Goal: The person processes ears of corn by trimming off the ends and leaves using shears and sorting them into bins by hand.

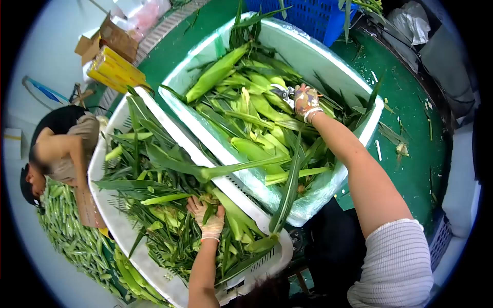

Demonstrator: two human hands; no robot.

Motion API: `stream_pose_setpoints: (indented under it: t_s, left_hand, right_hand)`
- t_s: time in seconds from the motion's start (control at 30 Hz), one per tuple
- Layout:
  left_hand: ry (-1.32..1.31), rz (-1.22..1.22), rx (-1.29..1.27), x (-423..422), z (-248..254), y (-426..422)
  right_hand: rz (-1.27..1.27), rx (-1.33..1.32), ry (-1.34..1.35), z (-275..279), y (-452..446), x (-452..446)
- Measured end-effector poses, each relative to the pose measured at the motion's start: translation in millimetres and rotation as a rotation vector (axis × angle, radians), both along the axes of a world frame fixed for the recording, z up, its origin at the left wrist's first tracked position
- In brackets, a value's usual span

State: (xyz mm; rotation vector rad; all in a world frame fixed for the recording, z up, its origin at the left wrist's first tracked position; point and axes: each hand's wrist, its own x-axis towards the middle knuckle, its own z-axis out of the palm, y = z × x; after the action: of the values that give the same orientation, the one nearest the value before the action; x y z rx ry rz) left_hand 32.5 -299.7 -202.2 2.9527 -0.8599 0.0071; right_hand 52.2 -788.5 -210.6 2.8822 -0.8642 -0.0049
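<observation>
My right hand (307, 101), in a patterned glove, is closed on metal shears (283, 95). It is over the green corn ears (257, 105) in the plastic-lined white tub (377, 115). My left hand (208, 219), in a pale glove, lies with fingers apart on the leaves and husks (169, 220) in the white slotted crate (97, 169). A leaf crosses that hand near its fingers. One long stalk (246, 165) spans from the crate to the tub. The blades' tips are partly lost among the husks.
At the left, another person (67, 138) bends over a large pile of corn (72, 231). A blue crate (308, 18) stands beyond the tub. Yellow packs (115, 69) and a cardboard box (115, 41) are at the upper left. Scraps lie on the green floor (390, 164).
</observation>
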Motion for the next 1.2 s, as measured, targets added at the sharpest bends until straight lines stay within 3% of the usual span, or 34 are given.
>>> stream_pose_setpoints:
  t_s: [0.07, 0.17, 0.23, 0.27, 0.4, 0.43, 0.47, 0.5, 0.57, 0.6, 0.63, 0.7, 0.77, 0.8, 0.83, 0.87, 0.9, 0.97, 1.03, 1.07, 1.1, 1.17, 1.2]
  left_hand:
    - [0.27, 0.064, 0.161, -1.4, -7.5, 4.3]
    - [0.724, 0.216, 0.034, 13.8, -13.6, 5.3]
    - [-0.039, -0.045, 0.126, 8.2, -41.8, 17.3]
    - [0.096, 0.003, -0.051, 10.8, -26.2, 9.4]
    - [0.093, -0.077, 0.167, 10.1, 9.4, 2.1]
    - [0.156, 0.055, 0.163, 7.7, 35.4, -4.8]
    - [0.319, 0.064, 0.107, 12.5, 61.3, -2.8]
    - [0.477, 0.066, 0.049, 19.2, 93.2, 0.1]
    - [0.303, 0.125, 0.162, -2.1, 207.8, -16.2]
    - [0.364, 0.178, -0.163, -14.7, 235.3, -12.3]
    - [0.408, 0.232, -0.49, -28.1, 259.5, -5.2]
    - [1.108, 0.314, -1.103, -55.1, 318.5, 4.3]
    - [1.542, 0.082, -1.811, -61.7, 315.1, 13.9]
    - [1.45, 0.246, -1.971, -63.6, 329.5, 20.2]
    - [1.35, 0.407, -2.121, -62.4, 343.9, 26.9]
    - [1.254, 0.37, -2.231, -56.8, 340.8, 36.5]
    - [1.025, 0.624, -2.334, -42.5, 311.1, 52.6]
    - [0.917, 0.764, -2.497, -31.1, 288.0, 95.3]
    - [0.704, 0.875, -2.587, -35.2, 292.4, 136.8]
    - [0.584, 0.782, -2.621, -27.5, 281.5, 159.0]
    - [0.552, 0.799, -2.717, -25.9, 285.3, 172.1]
    - [0.18, 0.799, -2.712, -20.5, 288.4, 177.3]
    - [0.131, 0.834, -2.69, -21.7, 292.4, 178.9]
  right_hand:
    - [-0.041, -0.042, -0.057, -15.2, 1.9, 6.6]
    - [-0.105, 0.122, -0.08, -8.4, 2.2, 13.3]
    - [-0.127, 0.165, -0.004, 33.6, 10.2, 12.9]
    - [-0.112, 0.145, -0.05, 45.0, 11.5, 10.6]
    - [-0.046, 0.265, -0.378, 167.0, 34.1, -30.7]
    - [-0.12, 0.446, -0.457, 205.8, 43.6, -40.3]
    - [0.006, 0.445, -0.572, 234.7, 44.4, -51.9]
    - [0.307, 0.457, -0.824, 260.7, 49.9, -65.6]
    - [0.268, 0.815, -1.016, 335.2, 94.4, -91.6]
    - [0.294, 0.812, -0.956, 357.8, 110.0, -101.8]
    - [0.484, 0.972, -1.126, 373.9, 139.2, -105.0]
    - [0.829, 1.205, -1.295, 387.8, 190.1, -103.7]
    - [1.023, 1.485, -1.208, 383.1, 244.7, -106.6]
    - [1.084, 1.578, -1.141, 378.3, 273.0, -110.8]
    - [1.138, 1.475, -1.102, 366.7, 297.2, -113.3]
    - [1.192, 1.371, -1.068, 355.0, 321.3, -115.6]
    - [1.243, 1.267, -1.038, 343.2, 345.2, -117.6]
    - [0.837, 1.116, -0.677, 330.9, 371.5, -133.7]
    - [0.431, 1.172, -0.165, 316.2, 382.1, -137.7]
    - [0.504, 1.223, -0.3, 302.0, 384.3, -151.9]
    - [0.724, 1.057, -0.354, 268.1, 382.4, -161.5]
    - [0.522, 1.086, 0.047, 263.0, 398.7, -172.5]
    - [0.466, 1.253, 0.096, 265.6, 407.0, -176.2]
